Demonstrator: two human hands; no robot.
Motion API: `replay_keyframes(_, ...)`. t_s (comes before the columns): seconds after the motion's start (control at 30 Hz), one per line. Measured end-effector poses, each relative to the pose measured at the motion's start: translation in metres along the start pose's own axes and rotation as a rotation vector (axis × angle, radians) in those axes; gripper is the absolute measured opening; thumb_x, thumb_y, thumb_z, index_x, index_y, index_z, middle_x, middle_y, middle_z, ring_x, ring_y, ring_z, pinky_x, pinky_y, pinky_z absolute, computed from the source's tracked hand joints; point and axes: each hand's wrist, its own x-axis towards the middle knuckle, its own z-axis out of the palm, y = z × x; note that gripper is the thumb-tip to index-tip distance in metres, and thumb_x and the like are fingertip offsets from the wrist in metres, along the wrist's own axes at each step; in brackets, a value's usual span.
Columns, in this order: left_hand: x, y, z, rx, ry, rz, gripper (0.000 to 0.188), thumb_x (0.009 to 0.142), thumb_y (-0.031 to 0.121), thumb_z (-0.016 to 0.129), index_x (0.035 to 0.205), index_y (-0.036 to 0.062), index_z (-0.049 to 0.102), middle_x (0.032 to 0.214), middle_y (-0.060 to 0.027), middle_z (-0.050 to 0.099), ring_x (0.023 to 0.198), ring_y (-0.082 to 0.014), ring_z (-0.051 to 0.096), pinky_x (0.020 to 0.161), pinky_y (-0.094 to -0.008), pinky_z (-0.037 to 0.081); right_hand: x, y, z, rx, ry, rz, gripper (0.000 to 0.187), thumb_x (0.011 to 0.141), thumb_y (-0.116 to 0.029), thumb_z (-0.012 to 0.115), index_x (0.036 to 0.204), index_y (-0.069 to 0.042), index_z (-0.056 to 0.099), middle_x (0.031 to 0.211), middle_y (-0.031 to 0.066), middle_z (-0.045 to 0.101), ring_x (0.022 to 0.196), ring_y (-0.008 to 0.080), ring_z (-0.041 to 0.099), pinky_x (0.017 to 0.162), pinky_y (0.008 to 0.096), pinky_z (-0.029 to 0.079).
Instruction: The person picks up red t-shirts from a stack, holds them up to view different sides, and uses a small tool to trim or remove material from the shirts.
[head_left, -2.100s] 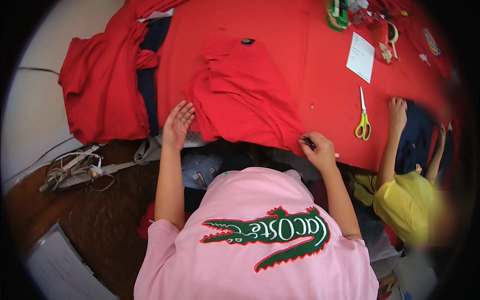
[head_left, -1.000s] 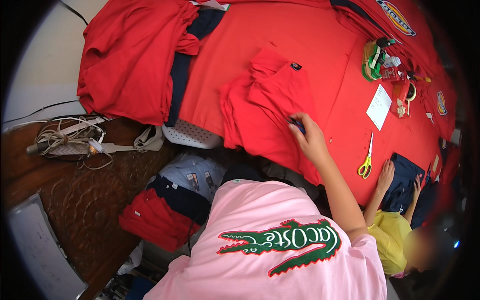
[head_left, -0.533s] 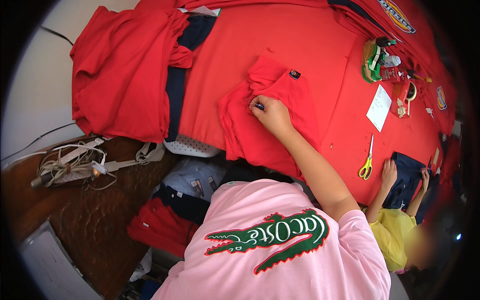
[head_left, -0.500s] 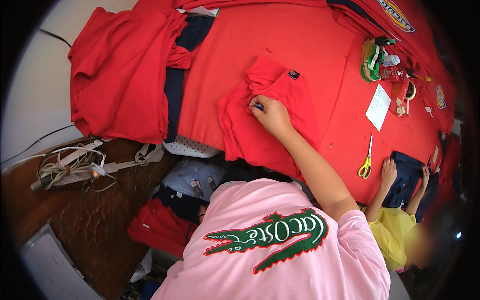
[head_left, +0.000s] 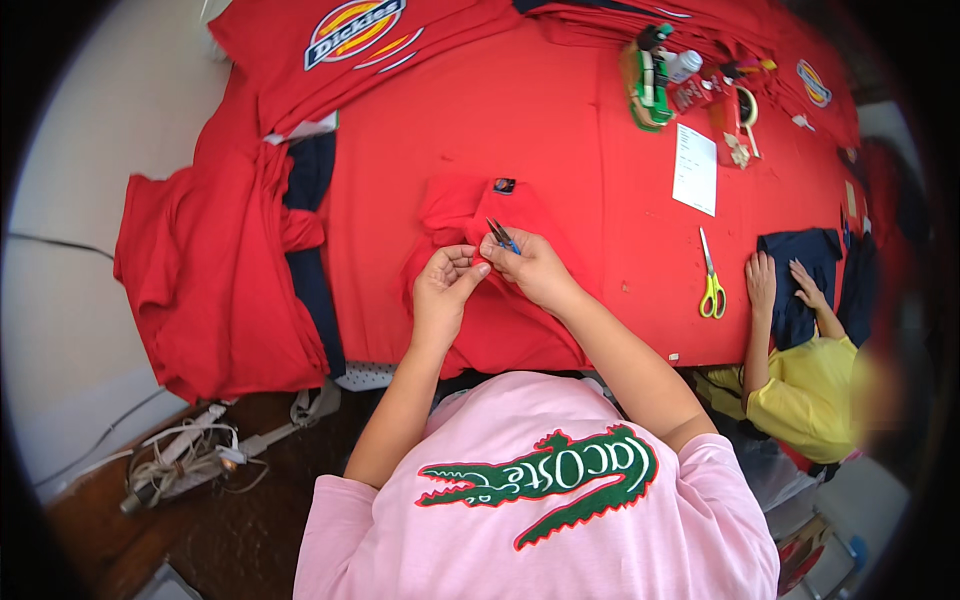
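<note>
A red garment (head_left: 515, 335) with a small dark label (head_left: 503, 186) lies bunched in front of me on the red-covered table. The fingers of my left hand (head_left: 442, 285) are closed in a pinch on a bit of its cloth. Close beside them, my right hand (head_left: 540, 272) is wrapped round a small pair of thread snips (head_left: 502, 236). The blades are dark and point away from me; some blue shows at the handle. Both hands sit just above the garment, their fingertips nearly meeting. What exactly the left fingertips pinch is partly hidden.
Yellow-handled scissors (head_left: 711, 285) and a white paper slip (head_left: 695, 170) lie to the right. Beyond stand a green holder (head_left: 650, 95) and a tape roll (head_left: 746, 107). A person in yellow (head_left: 805, 395) rests both hands on navy cloth (head_left: 800, 250). Red garments (head_left: 215, 280) are heaped left.
My left hand has come up to the garment and pinches it. My right hand has turned, so the snips' blades now show. The view has shifted; the co-worker's hands lie further onto the navy cloth.
</note>
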Motion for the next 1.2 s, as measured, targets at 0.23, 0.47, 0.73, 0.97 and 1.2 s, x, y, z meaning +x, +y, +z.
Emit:
replay_keyframes(0.23, 0.003, 0.062, 0.06, -0.012, -0.177, -0.054, 0.032, 0.092, -0.005, 0.074, 0.122, 0.0003, 0.063, 0.11, -0.0054, 0.068, 0.103, -0.0108, 0.065, 0.095, -0.0256, 0.054, -0.052, -0.048, -0.036, -0.346, 0.387, -0.4, 0.016, 0.104, -0.019, 0.062, 0.107, -0.003, 0.062, 0.079, 0.0004, 0.055, 0.073, 0.0107, 0.05, 0.07, 0.0279, 0.044)
replay_keyframes(0.47, -0.002, 0.077, 0.109, -0.086, -0.334, 0.038, 0.036, 0.093, -0.007, 0.071, 0.124, 0.0048, 0.057, 0.111, -0.0035, 0.065, 0.105, -0.0105, 0.063, 0.095, -0.0261, 0.053, -0.126, -0.096, -0.052, -0.855, 0.483, -0.666, 0.027, 0.096, -0.028, 0.074, 0.114, -0.008, 0.068, 0.09, 0.0064, 0.069, 0.079, 0.0216, 0.063, 0.079, 0.0373, 0.043)
replay_keyframes(0.73, -0.016, 0.071, 0.139, -0.053, -0.411, 0.061, 0.037, 0.092, -0.008, 0.073, 0.123, 0.005, 0.057, 0.111, -0.0039, 0.066, 0.103, -0.0106, 0.065, 0.094, -0.026, 0.055, -0.16, -0.104, -0.063, -1.024, 0.535, -0.696, 0.022, 0.086, -0.017, 0.082, 0.104, -0.007, 0.075, 0.091, 0.0042, 0.072, 0.081, 0.0212, 0.062, 0.081, 0.0356, 0.042)
replay_keyframes(0.97, -0.037, 0.068, 0.149, -0.017, -0.368, 0.073, 0.035, 0.093, -0.007, 0.072, 0.122, 0.0043, 0.056, 0.11, -0.0055, 0.068, 0.103, -0.0113, 0.066, 0.094, -0.0265, 0.054, -0.17, -0.103, -0.073, -0.997, 0.462, -0.763, 0.019, 0.086, -0.016, 0.081, 0.102, -0.007, 0.075, 0.09, 0.0042, 0.073, 0.081, 0.0204, 0.063, 0.082, 0.0352, 0.041)
replay_keyframes(1.2, -0.055, 0.064, 0.146, -0.046, -0.325, 0.066, 0.035, 0.092, -0.007, 0.073, 0.121, 0.0042, 0.056, 0.11, -0.0052, 0.067, 0.105, -0.0117, 0.067, 0.095, -0.0264, 0.054, -0.175, -0.092, -0.073, -0.935, 0.45, -0.772, 0.019, 0.085, -0.016, 0.082, 0.1, -0.008, 0.075, 0.089, 0.0039, 0.073, 0.082, 0.0209, 0.065, 0.082, 0.0358, 0.043)
